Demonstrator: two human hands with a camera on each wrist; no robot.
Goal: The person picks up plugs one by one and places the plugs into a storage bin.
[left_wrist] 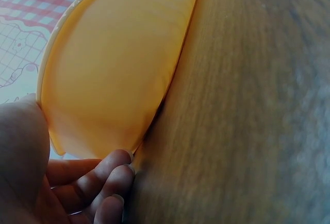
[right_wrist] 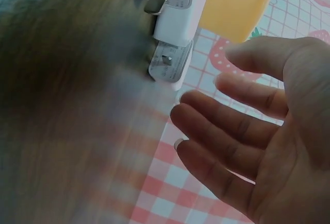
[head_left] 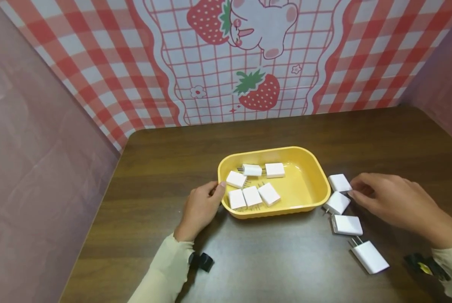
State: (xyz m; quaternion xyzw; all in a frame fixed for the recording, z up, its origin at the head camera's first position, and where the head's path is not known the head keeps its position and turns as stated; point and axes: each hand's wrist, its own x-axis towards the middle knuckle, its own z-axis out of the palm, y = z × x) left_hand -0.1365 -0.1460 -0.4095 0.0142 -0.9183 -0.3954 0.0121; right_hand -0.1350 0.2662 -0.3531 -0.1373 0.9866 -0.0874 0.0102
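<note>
A yellow plastic tray (head_left: 301, 181) sits on the table with several white plug chargers (head_left: 251, 196) lying in its left and middle parts, metal prongs showing on some. My left hand (head_left: 202, 206) holds the tray's left end; its thumb is at the rim, and in the left wrist view the fingers (left_wrist: 111, 175) curl low against the outer wall. Right of the tray, several more white chargers (head_left: 347, 225) lie in a rough line on the table. My right hand (head_left: 396, 202) is beside the farthest two, fingers loosely bent, and the right wrist view shows nothing held in it.
The brown wood-grain table (head_left: 165, 160) ends at a red-and-white checked cloth (head_left: 116, 63) with strawberry prints. Pinkish walls (head_left: 40, 168) flank both sides. Black straps with small devices (head_left: 201, 261) are on both wrists.
</note>
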